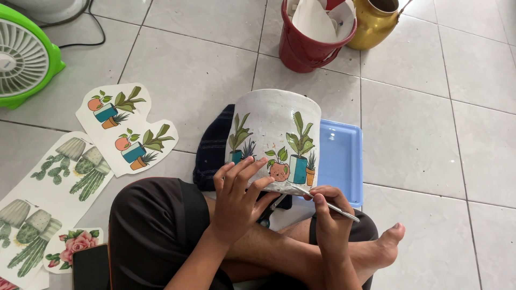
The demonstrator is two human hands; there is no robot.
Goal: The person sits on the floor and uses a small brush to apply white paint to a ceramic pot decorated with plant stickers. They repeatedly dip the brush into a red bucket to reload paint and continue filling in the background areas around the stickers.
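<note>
I sat cross-legged on the pale tiled floor (430, 134) with a white round pot printed with green potted plants (274, 139) tilted across my lap. My left hand (236, 196) lay against the pot's lower side, fingers spread apart and pressed flat on the printed picture. My right hand (328, 215) had its fingers pinched together on a thin metal-handled brush (328, 203), whose tip met the pot's bottom rim; I couldn't make out the bristles, as they sat hidden where the tool touched the edge. Behind the pot lay a light blue plastic tray (344, 161), partly covered by it, and a dark striped cloth (212, 150) half tucked under my knee. To my left, cut-out paper sheets of plant and cactus pictures (126, 129) ran off the frame's edge. A red bucket (306, 48) stuffed with paper and a golden metal jug (373, 24) were cut off at the top, a green fan (24, 56) at the left.
</note>
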